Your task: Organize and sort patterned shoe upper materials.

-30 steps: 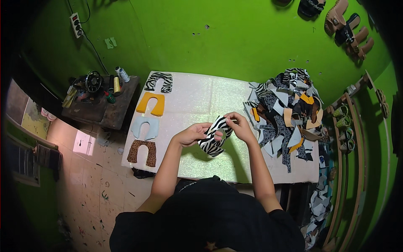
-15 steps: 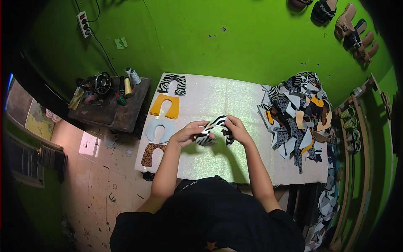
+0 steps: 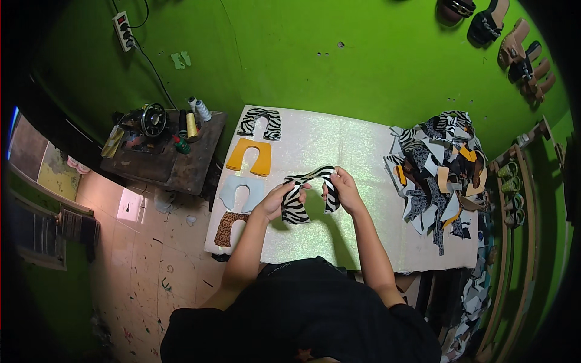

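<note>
Between my two hands hangs a zebra-striped, arch-shaped cut piece (image 3: 296, 209), held above the pale, shimmering tabletop (image 3: 363, 236). My left hand (image 3: 276, 198) pinches its left leg, and my right hand (image 3: 343, 189) grips the right leg near the top. Along the table's left side lie similar U-shaped pieces in a column: a zebra-striped one (image 3: 275, 124) at the far end, then a yellow-orange stack (image 3: 259, 163), light blue-grey pieces (image 3: 229, 192), and a leopard-print piece (image 3: 224, 230) nearest me, partly behind my left forearm.
A heap of mixed material scraps (image 3: 433, 181) covers the table's right end. To the left stands a dark sewing machine (image 3: 151, 121) on a wooden table with thread spools (image 3: 192, 124). Sandals (image 3: 514, 42) hang on the green wall; a wooden rack (image 3: 526, 242) is at right.
The zebra piece has been opened out and turned, so its striped legs now hang flatter and lower. The whole view has shifted slightly, with the table appearing further right.
</note>
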`<state>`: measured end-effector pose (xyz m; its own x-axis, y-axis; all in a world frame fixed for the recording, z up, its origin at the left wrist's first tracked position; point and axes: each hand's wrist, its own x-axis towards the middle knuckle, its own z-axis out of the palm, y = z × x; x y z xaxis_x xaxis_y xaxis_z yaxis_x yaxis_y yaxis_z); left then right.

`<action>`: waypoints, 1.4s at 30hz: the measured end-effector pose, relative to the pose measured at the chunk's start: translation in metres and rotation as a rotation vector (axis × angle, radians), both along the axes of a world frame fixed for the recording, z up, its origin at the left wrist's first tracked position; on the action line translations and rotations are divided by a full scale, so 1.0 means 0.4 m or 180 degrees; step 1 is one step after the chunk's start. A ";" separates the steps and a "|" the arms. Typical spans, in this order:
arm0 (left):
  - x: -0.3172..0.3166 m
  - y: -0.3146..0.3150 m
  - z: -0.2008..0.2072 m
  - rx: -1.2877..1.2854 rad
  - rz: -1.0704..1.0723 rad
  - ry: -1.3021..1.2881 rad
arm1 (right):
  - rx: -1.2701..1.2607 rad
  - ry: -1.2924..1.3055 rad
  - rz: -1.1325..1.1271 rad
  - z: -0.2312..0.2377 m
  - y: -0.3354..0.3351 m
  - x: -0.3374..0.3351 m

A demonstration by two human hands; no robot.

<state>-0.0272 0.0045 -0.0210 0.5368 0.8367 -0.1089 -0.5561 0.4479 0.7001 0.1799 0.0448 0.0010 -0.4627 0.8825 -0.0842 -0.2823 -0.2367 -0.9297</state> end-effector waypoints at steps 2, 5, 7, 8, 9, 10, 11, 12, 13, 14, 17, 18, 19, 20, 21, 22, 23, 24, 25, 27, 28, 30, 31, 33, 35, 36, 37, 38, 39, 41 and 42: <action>-0.007 0.013 -0.003 -0.0018 0.0236 0.0163 | -0.0013 -0.0037 -0.0024 -0.015 0.017 -0.012; -0.020 0.029 0.001 -0.0187 0.0668 0.0243 | -0.0029 -0.0132 0.0110 -0.019 0.036 -0.035; -0.050 0.042 -0.026 -0.0282 0.0904 0.0102 | 0.0045 -0.0409 0.0264 -0.015 0.047 -0.062; -0.067 0.052 -0.038 -0.0283 0.1060 0.0101 | 0.0104 -0.0613 0.0244 -0.019 0.058 -0.079; -0.080 0.061 -0.036 -0.0289 0.1076 0.0095 | 0.0019 -0.0654 0.0273 -0.025 0.067 -0.095; -0.095 0.071 -0.032 -0.0317 0.1214 0.0477 | -0.0091 -0.0719 0.0283 -0.028 0.079 -0.110; -0.112 0.083 -0.029 -0.0346 0.1354 0.0861 | -0.0198 -0.0784 0.0298 -0.030 0.091 -0.127; -0.128 0.098 -0.033 -0.0298 0.1365 0.0924 | -0.0192 -0.0793 0.0322 -0.036 0.109 -0.141; -0.144 0.114 -0.036 -0.0299 0.1392 0.0915 | -0.0027 -0.0996 0.0285 -0.053 0.133 -0.156; -0.160 0.130 -0.036 -0.0273 0.1477 0.1199 | 0.0144 -0.1197 0.0247 -0.072 0.158 -0.173; -0.221 0.202 -0.066 -0.0069 0.1617 0.1816 | 0.0890 -0.1550 -0.0099 -0.152 0.239 -0.230; -0.247 0.221 -0.062 0.0023 0.1681 0.1988 | 0.0989 -0.2033 -0.0347 -0.115 0.244 -0.262; -0.273 0.242 -0.056 0.0116 0.1740 0.2161 | 0.1115 -0.2278 -0.0453 -0.110 0.264 -0.291; -0.307 0.276 -0.092 0.0305 0.1786 0.2247 | 0.1098 -0.2348 -0.0542 -0.108 0.286 -0.323; -0.325 0.307 -0.114 0.0461 0.1909 0.2383 | 0.1071 -0.2430 -0.0652 -0.107 0.310 -0.347; -0.322 0.343 -0.095 0.0240 0.1797 0.2365 | 0.1055 -0.2383 -0.0924 -0.128 0.349 -0.355; -0.317 0.379 -0.075 0.0021 0.1678 0.2348 | 0.1056 -0.2400 -0.0964 -0.149 0.387 -0.358; -0.357 0.408 -0.105 -0.0111 0.1517 0.2393 | 0.1102 -0.2400 -0.1171 -0.160 0.416 -0.386; -0.386 0.440 -0.118 -0.0128 0.1383 0.2424 | 0.1141 -0.2410 -0.1401 -0.166 0.443 -0.406; -0.424 0.493 -0.140 0.0134 0.1435 0.3035 | 0.0931 -0.2518 -0.1385 -0.183 0.490 -0.434; -0.440 0.524 -0.145 0.0250 0.1376 0.3175 | 0.0974 -0.2536 -0.1530 -0.196 0.510 -0.446; -0.462 0.570 -0.169 0.0442 0.1677 0.3188 | 0.0959 -0.2525 -0.1700 -0.220 0.551 -0.474; -0.472 0.594 -0.183 0.0349 0.1778 0.3102 | 0.0967 -0.2510 -0.1690 -0.233 0.566 -0.489; -0.488 0.627 -0.196 0.0600 0.1892 0.3463 | 0.0952 -0.2408 -0.1991 -0.255 0.587 -0.521; -0.507 0.655 -0.231 0.0771 0.2223 0.3896 | 0.0916 -0.2349 -0.2023 -0.273 0.601 -0.550; -0.496 0.663 -0.225 0.0775 0.2198 0.3888 | 0.0987 -0.2354 -0.2145 -0.282 0.608 -0.549; -0.483 0.668 -0.220 0.0771 0.2176 0.4140 | 0.1058 -0.2361 -0.2266 -0.291 0.614 -0.547; -0.469 0.671 -0.215 0.0768 0.2151 0.4391 | 0.1222 -0.2291 -0.2433 -0.300 0.618 -0.544; -0.471 0.666 -0.215 0.0756 0.2159 0.4401 | 0.1219 -0.2284 -0.2418 -0.297 0.611 -0.553; -0.470 0.652 -0.220 0.1428 0.2274 0.4840 | 0.1239 -0.2434 -0.2262 -0.292 0.591 -0.566; -0.460 0.645 -0.216 0.1583 0.2265 0.5016 | 0.1158 -0.2656 -0.2152 -0.297 0.585 -0.565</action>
